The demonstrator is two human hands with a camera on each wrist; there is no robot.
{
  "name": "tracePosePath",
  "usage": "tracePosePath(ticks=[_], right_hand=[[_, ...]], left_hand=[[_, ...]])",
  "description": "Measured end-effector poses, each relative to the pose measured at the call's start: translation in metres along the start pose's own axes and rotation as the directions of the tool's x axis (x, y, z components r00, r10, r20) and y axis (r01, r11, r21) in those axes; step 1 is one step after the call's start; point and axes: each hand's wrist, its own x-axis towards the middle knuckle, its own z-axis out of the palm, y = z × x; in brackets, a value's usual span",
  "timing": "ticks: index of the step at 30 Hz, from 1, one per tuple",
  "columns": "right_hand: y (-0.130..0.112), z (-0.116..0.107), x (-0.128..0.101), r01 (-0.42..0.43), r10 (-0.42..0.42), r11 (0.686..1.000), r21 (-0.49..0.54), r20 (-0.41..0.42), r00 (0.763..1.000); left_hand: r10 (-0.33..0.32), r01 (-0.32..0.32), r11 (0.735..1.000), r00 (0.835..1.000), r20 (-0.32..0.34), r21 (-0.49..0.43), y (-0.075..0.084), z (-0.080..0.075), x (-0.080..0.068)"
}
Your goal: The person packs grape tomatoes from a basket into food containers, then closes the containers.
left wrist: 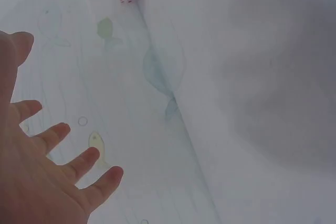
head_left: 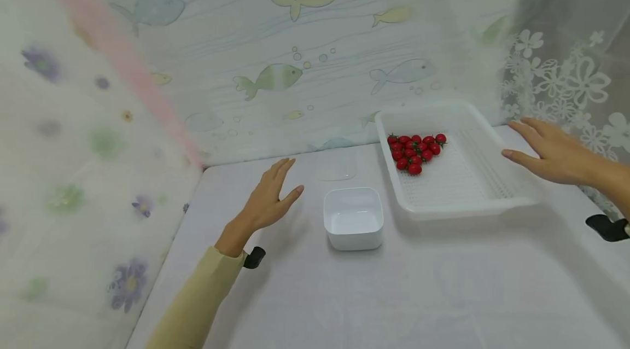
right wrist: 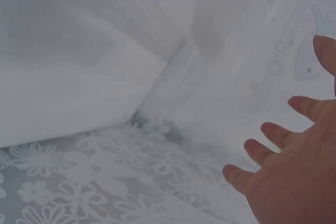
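Note:
My left hand (head_left: 268, 196) hovers over the table, left of a small white square bowl (head_left: 353, 228), with fingers extended and nothing held. In the left wrist view that hand (left wrist: 58, 166) shows its fingers spread apart. My right hand (head_left: 556, 152) is in the air by the right side of a white plastic basket (head_left: 458, 208), its fingers straight and holding nothing. The right wrist view shows the same hand (right wrist: 296, 161) with spread fingers. Red cherry tomatoes (head_left: 415, 169) with green stems lie grouped in the basket's left part. The bowl's visible inside holds nothing.
A clear, thin lid-like piece (head_left: 337, 169) lies flat behind the bowl. The white-covered table (head_left: 394, 294) meets a fish-patterned curtain (head_left: 315, 64) at the back and a flowered cloth (head_left: 74, 185) at the left. Sheer lace (head_left: 581, 81) hangs at the right.

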Motion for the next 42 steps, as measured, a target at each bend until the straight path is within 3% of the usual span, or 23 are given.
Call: tracePosePath(ticks=[3,8,14,18,25,30,36,42], right_hand=[[-0.005,-0.003,0.002,0.035,-0.034,0.997,0.066,-0.008,0.999],[-0.012,-0.007,0.002,0.07,-0.069,0.99,0.12,-0.013,0.998],[-0.016,-0.012,0.005,0.06,-0.065,0.987,0.148,0.024,0.998],[-0.021,-0.015,0.01,0.054,-0.061,0.981,0.189,0.031,0.998],[-0.037,-0.021,0.024,0.035,-0.066,0.949,0.312,0.09,0.994],[-0.041,-0.021,0.039,-0.009,-0.046,0.948,0.319,0.165,0.985],[-0.046,-0.019,0.058,-0.045,-0.026,0.946,0.32,0.214,0.977],[-0.051,-0.007,0.076,-0.028,-0.061,0.931,0.363,0.233,0.971]], left_hand=[[-0.005,0.004,0.995,1.0,-0.006,-0.101,0.002,0.001,0.0],[-0.026,0.028,0.964,1.0,0.008,-0.263,0.01,0.002,0.002],[-0.08,0.085,0.931,0.996,0.03,-0.355,0.017,0.003,0.005],[-0.129,0.146,0.892,0.989,0.068,-0.429,0.019,0.006,0.004],[-0.186,0.231,0.816,0.973,0.137,-0.53,0.022,0.018,0.001],[-0.197,0.255,0.765,0.967,0.161,-0.591,0.026,0.026,0.002],[-0.217,0.282,0.719,0.959,0.18,-0.635,0.031,0.033,0.006],[-0.254,0.33,0.679,0.944,0.211,-0.656,0.033,0.042,0.0]])
